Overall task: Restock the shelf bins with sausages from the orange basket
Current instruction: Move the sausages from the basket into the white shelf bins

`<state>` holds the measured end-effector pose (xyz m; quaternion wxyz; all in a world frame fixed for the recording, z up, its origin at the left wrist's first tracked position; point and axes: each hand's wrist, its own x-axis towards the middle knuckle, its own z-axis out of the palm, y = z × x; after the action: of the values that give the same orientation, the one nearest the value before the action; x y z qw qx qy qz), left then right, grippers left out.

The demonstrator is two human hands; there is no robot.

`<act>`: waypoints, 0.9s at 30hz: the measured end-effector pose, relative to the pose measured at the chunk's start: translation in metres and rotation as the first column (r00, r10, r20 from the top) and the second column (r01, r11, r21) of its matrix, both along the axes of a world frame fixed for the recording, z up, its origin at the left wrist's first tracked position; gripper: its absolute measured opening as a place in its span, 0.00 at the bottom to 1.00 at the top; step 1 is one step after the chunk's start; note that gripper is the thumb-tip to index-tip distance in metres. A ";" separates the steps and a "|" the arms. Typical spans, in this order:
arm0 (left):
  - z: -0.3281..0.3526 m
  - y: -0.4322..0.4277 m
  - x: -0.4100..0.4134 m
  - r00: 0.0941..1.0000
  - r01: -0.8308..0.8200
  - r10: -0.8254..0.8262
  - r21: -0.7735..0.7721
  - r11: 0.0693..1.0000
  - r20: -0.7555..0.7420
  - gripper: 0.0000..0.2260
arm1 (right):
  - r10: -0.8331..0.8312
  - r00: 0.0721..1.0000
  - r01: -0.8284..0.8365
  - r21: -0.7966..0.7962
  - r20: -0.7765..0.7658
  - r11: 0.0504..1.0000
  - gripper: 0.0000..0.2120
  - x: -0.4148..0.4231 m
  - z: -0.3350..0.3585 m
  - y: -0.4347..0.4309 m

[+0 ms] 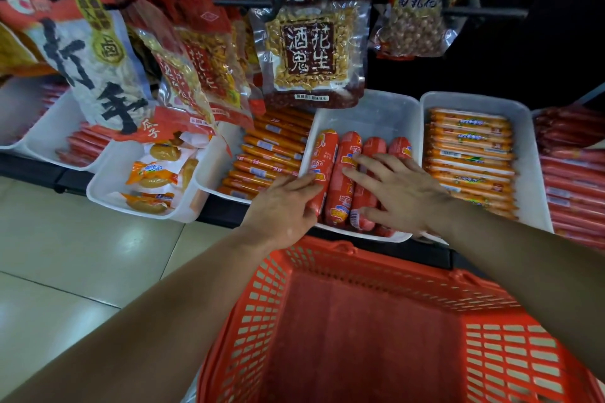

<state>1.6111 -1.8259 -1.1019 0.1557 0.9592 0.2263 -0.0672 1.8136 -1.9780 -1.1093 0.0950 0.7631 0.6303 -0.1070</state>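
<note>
Peanut bags (pixel 309 52) hang on hooks; pale tile floor (pixel 82 255).

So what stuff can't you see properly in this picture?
- Fat sausages under the right hand, head view: the hand covers the two on the right, so their labels are hidden.
- Orange basket, head view: its near end is cut off by the bottom edge.
- Red sausages at far right: cut off by the picture's edge, print blurred.
- Left hand: its palm side is hidden, so its grip is unclear.
</note>
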 end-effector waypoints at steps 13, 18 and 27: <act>-0.001 -0.023 0.039 0.988 0.118 -0.114 0.024 0.993 -0.107 0.25 | -0.108 0.978 0.120 0.057 -0.177 0.991 0.31 0.002 0.009 -0.017; 0.011 0.007 0.063 0.993 0.079 -0.081 0.021 0.997 0.085 0.14 | -0.327 0.937 0.331 0.007 -0.119 0.944 0.38 0.044 0.008 0.002; -0.008 0.019 0.122 0.996 -0.013 0.018 0.056 0.998 -0.093 0.33 | -0.386 0.896 0.387 -0.039 -0.218 0.921 0.45 0.053 -0.005 0.030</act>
<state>1.7331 -1.8067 -1.1099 0.1188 0.9572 0.2424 -0.1045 1.8669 -1.9481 -1.1140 -0.0008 0.8564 0.4732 -0.2064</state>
